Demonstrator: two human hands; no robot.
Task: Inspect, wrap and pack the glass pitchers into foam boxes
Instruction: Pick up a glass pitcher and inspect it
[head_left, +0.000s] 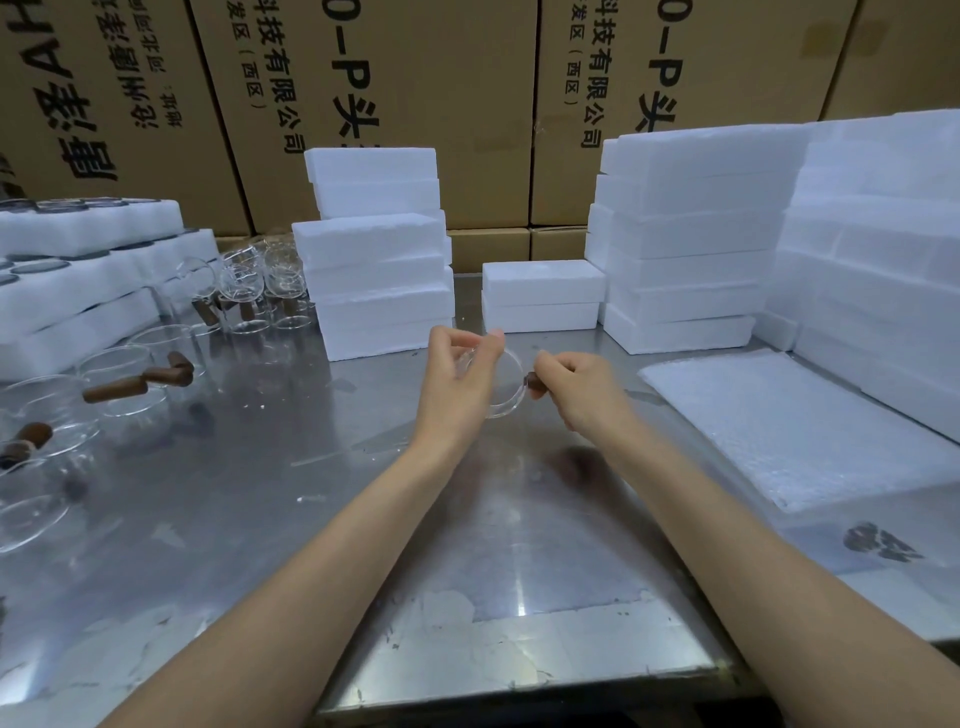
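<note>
Glass in the middle of the shot: a clear pitcher (501, 382) is up off the steel table (291, 499), held between both hands out in front. Left hand (457, 376) has its fingers curled round the rim on the left side, thumb and fingertips pinching the glass. Right hand (576, 387) grips the brown wooden handle (532, 381) sticking out on the right. More pitchers (130, 379) with wooden handles crowd the table's left side, some near, some farther back. White foam boxes (376, 249) stand stacked at the far centre, with taller stacks (691, 234) on the far right. A pile of white wrap sheets (789, 431) lies on the right, just beside the right hand. Printed cartons (441, 78) form the wall behind.
</note>
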